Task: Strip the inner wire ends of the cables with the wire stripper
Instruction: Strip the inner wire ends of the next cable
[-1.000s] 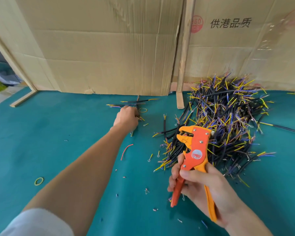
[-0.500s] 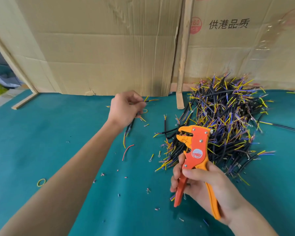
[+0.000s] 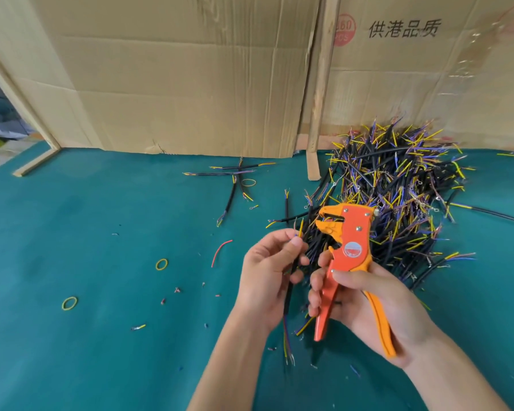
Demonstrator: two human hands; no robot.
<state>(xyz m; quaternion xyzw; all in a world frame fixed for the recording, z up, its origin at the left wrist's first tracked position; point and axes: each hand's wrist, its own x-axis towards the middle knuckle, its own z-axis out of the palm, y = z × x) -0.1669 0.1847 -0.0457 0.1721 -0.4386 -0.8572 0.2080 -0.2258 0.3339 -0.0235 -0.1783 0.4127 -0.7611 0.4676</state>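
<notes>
My right hand (image 3: 365,301) grips the handles of an orange wire stripper (image 3: 347,253), held upright with its jaws pointing left. Just left of it, my left hand (image 3: 264,277) pinches a black cable (image 3: 287,304) between thumb and fingers. The cable's yellow and purple inner wire ends stick up above my fingers, close to the stripper's jaws but apart from them. Its lower end hangs below my hand. A big pile of black cables (image 3: 398,197) with yellow and purple ends lies behind the stripper.
A few separate cables (image 3: 235,176) lie on the green table (image 3: 86,232) at the back centre. Yellow rubber bands (image 3: 161,264), a red wire scrap (image 3: 220,252) and small insulation bits are scattered about. Cardboard sheets (image 3: 190,78) and a wooden post (image 3: 318,114) wall off the back.
My left hand picked a cable from the small group at the back and brought it toward me, up beside the stripper's jaws. The right hand kept the stripper almost still.
</notes>
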